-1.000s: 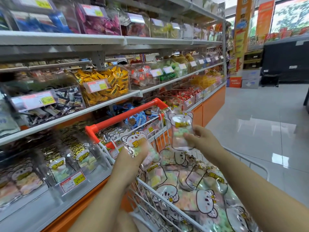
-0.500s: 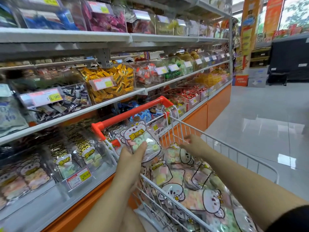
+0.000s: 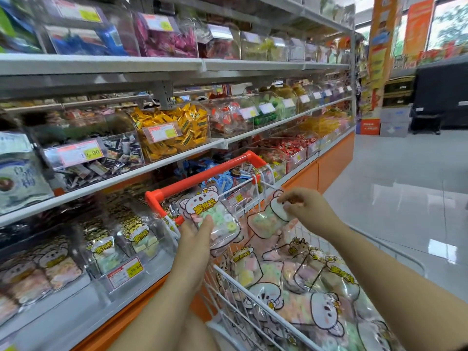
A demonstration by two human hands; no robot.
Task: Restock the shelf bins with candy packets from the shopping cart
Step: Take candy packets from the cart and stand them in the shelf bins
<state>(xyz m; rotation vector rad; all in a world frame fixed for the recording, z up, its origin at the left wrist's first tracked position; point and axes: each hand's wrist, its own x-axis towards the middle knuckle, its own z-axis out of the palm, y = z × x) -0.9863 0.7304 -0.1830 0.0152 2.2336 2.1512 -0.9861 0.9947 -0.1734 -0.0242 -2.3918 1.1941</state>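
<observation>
Two candy packets over the cart [image 3: 205,174]: upright packet [image 3: 215,214] held in left grip [image 3: 195,241], tilted packet [image 3: 266,221] pinched by right grip [image 3: 306,206].

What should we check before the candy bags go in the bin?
1. The left hand holds a packet: ok.
2. The right hand pinches a second packet by its top: ok.
3. The second packet is clear of the cart: cannot tell.
4. A bin with the same candy stands beside the cart: ok.
5. The bin is open on top: cannot tell.
</observation>
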